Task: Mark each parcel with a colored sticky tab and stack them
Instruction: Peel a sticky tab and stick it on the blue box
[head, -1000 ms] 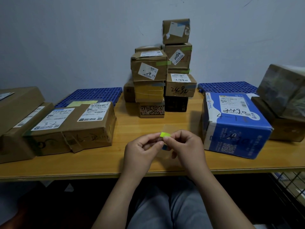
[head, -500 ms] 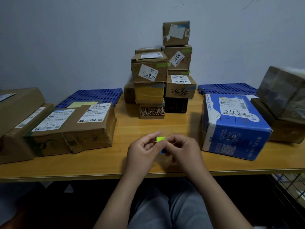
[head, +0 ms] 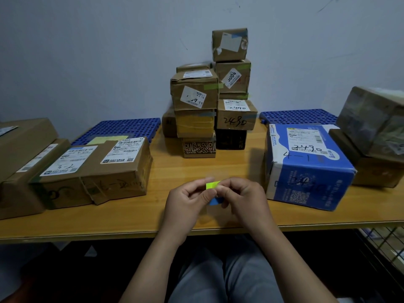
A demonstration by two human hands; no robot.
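Near the front of the worktop (head: pixel 166 169), the left hand (head: pixel 185 200) and right hand (head: pixel 242 197) pinched a green sticky tab (head: pixel 212 185) in their fingers (head: pixel 202 183), a bit lower than a second before. It was not stuck on yet. The brown parcel (head: pixel 91 169) and blue box (head: pixel 306 173) beside them seemed to wait. Far back stood the tabbed stack (head: pixel 196 97).

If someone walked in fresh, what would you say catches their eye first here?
The bright green sticky tab stands out first, pinched between the left hand and right hand over the front of the wooden table. Next come the blue parcel at the right, marked 2490, and the tall pile of brown parcels against the wall at the middle back.
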